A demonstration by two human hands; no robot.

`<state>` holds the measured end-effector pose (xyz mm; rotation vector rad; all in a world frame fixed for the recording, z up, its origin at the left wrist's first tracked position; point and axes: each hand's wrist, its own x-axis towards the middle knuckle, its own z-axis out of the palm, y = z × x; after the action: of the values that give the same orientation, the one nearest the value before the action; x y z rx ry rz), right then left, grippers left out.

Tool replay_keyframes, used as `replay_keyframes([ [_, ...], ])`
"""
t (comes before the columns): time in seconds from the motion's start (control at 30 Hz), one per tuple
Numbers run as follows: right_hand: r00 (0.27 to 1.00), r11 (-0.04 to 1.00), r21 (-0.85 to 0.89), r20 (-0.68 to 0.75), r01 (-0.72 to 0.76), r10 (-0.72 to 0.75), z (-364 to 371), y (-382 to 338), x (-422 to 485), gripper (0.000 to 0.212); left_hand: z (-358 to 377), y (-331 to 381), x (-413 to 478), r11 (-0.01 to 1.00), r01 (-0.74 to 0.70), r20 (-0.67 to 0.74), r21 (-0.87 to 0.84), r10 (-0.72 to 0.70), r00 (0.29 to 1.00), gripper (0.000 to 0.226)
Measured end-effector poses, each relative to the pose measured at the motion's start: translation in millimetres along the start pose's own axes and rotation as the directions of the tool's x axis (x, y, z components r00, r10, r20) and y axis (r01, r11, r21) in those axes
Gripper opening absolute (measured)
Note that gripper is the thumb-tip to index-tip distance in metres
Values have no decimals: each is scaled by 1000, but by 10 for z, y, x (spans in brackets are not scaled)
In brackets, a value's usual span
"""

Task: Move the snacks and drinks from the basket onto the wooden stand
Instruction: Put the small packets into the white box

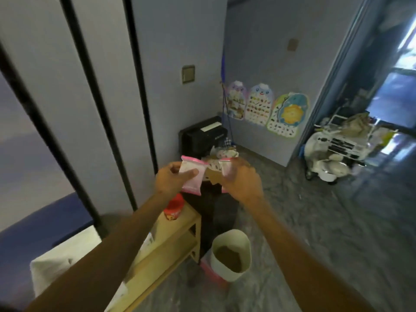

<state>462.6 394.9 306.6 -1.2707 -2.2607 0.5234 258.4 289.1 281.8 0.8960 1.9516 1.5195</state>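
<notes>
**Two packets in hand, above the far end of the stand**

- Left hand [171, 179] pinches a pink-and-white snack packet [191, 176]. The thumb lies across its face and the fingers are behind it.
- The packet's long axis is near upright, with the pink seal edge on top and the flat face toward the camera.
- Right hand [243, 181] grips a second packet [227, 168]. It is blurred and mostly hidden by the fingers, so only the pink top edge shows and I cannot tell which way it lies.
- Wooden stand [184, 221] sits below both hands. The left hand is over its far end, and the right hand is off to the stand's right.
- A red-lidded jar [173, 209] stands on the stand's far end, right under the left wrist.
- The white basket [225, 273] is on the floor just right of the stand.
- Judgement: the left packet goes down first, lowered and laid flat on bare top nearer than the jar.
</notes>
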Motion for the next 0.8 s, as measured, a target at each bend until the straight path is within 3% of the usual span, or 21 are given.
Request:
replay_keyframes([
  [0.1, 998, 997, -37, -5, -65, 65, -174, 596, 59, 67, 694, 27, 94, 998, -30, 112, 63, 23, 993, 35],
  [0.23, 993, 994, 3, 46, -109, 109, -106, 1411, 256, 56, 1501, -185, 310, 993, -22, 136, 119, 6, 991, 56],
  [0.4, 958, 967, 74, 171, -243, 228, 875, 2704, 567, 65, 2267, -895, 541, 974, 139, 134, 176, -164, 977, 68],
  [0.47, 933, 962, 17, 249, -272, 259, 1300, 3046, 537, 66, 2531, -1334, 603, 956, 207, 87, 209, -229, 970, 71],
  [0.57, 904, 958, -18, 327, -285, 275, 1793, 3312, 331, 48, 2879, -2176, 709, 928, 286, 69, 240, -310, 948, 65],
  [0.7, 887, 950, -44, 347, -310, 305, 2995, 4055, -28, 65, 3323, -3546, 787, 871, 367, 100, 328, -418, 903, 69],
  [0.8, 872, 940, -59, 357, -337, 335, 3822, 4526, -259, 69, 3639, -4565, 789, 853, 318, 105, 415, -392, 914, 59],
])
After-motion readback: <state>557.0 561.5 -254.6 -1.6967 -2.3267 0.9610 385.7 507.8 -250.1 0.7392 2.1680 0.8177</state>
